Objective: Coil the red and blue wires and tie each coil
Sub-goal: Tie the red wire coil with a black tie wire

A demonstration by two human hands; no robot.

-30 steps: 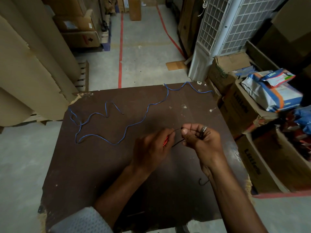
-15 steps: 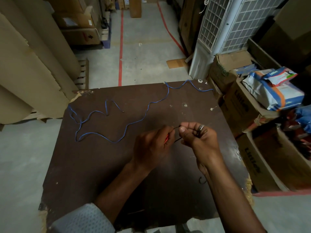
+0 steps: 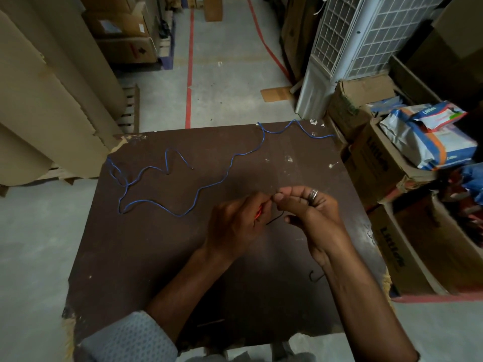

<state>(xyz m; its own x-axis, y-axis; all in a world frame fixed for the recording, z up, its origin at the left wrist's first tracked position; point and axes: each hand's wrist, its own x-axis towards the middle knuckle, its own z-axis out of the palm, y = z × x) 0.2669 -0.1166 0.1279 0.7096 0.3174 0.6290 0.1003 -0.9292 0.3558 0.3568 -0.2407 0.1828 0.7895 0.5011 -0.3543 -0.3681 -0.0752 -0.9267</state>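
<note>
Hands, two: left hand (image 3: 235, 226) grips one red wire (image 3: 259, 215), right hand (image 3: 308, 212) pinches its dark tie (image 3: 275, 219).

Dark brown surface (image 3: 162, 257), scuffed, with chipped edges and pale specks toward 1 o'clock. Blue wire (image 3: 224, 173) lies uncoiled on it, snaking from 10 to 1 o'clock. Short dark wire piece (image 3: 315, 276) lies at 4 o'clock.

Both hands, left (image 3: 235, 226) & right (image 3: 311, 212), meet over the surface (image 3: 146, 257). Long wire (image 3: 209, 184) lies on it, behind & left of the hands. Boxes (image 3: 379, 163) stand right of the hands, cooler (image 3: 347, 48) behind those.
</note>
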